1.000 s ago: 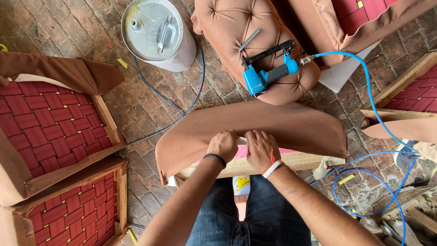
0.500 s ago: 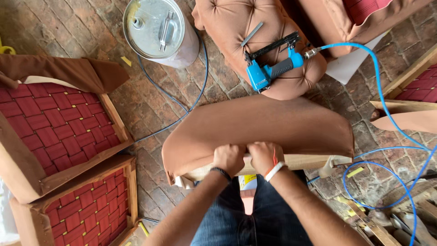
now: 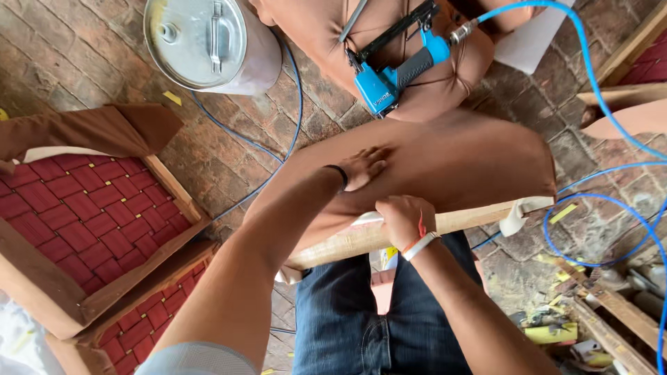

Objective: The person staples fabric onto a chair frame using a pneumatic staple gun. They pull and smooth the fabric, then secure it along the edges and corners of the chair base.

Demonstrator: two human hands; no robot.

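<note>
Brick paving (image 3: 229, 149) underfoot, worn and littered with scraps. We sit over it in blue jeans (image 3: 347, 312).

Largest nearby: two wooden seat frames with red webbing (image 3: 76, 208) at our left, brown cloth draped at the upper edge. Ahead, a tufted brown cushion (image 3: 445, 76).

Across our lap, the brown fabric-covered panel (image 3: 445, 160), its bare wooden rail (image 3: 361, 239) facing us along the near edge.

Round metal drum with lid (image 3: 208, 42) stands upper left. Blue air hose (image 3: 597, 104) loops over the bricks at right and runs up to the blue pneumatic stapler (image 3: 399, 66) resting on the cushion, well apart from both hands.

Left hand (image 3: 363, 169): flat, fingers together, pressed on the fabric's top face. Right hand (image 3: 403, 219): closed over the fabric edge at the rail, pinching it down.

Risks, as we judge them: if the flat palm eases, the cloth may creep and wrinkle. The panel only balances on our knees; an uneven pull could tip it. Hose loops lie near our feet, a snag hazard.
</note>
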